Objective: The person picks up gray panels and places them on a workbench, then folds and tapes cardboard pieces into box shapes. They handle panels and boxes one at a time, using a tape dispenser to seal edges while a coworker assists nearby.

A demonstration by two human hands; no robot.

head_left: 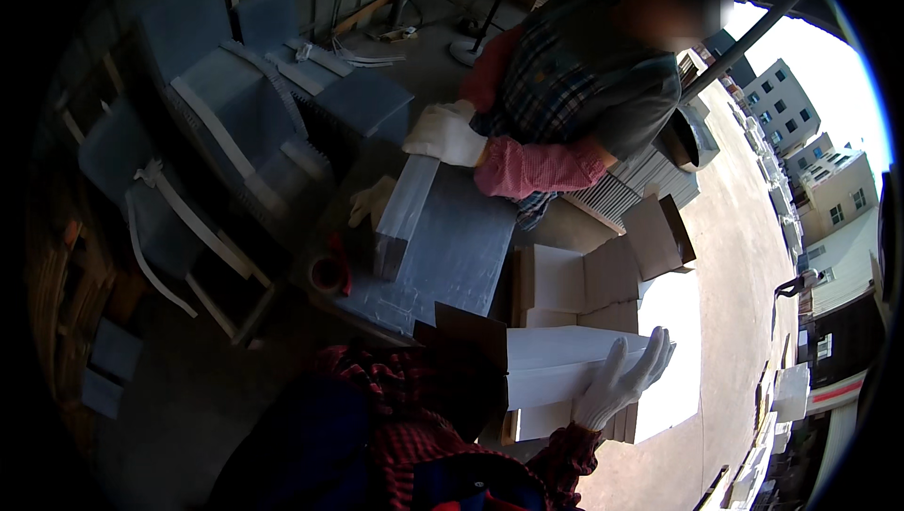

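A long white carton (556, 365) lies in front of me with its dark inner flap (473, 340) standing out at the left end. My right hand (623, 377), in a white glove, lies along the carton's right end with the fingers stretched out. My left sleeve (372, 374) of red and black plaid reaches toward the carton's left end; the left hand itself is hidden in the dark there. Across the grey worktable (452, 257), a co-worker's gloved hand (443, 134) rests on a stack of grey slabs (408, 214) standing on edge.
More cartons (603, 275) stand beyond mine, one with its flaps up. A red tape roll (330, 274) sits at the table's left edge. Stacked blue-grey slabs with pale strips (226, 97) stand at the left. Further slabs (650, 181) are piled behind the co-worker.
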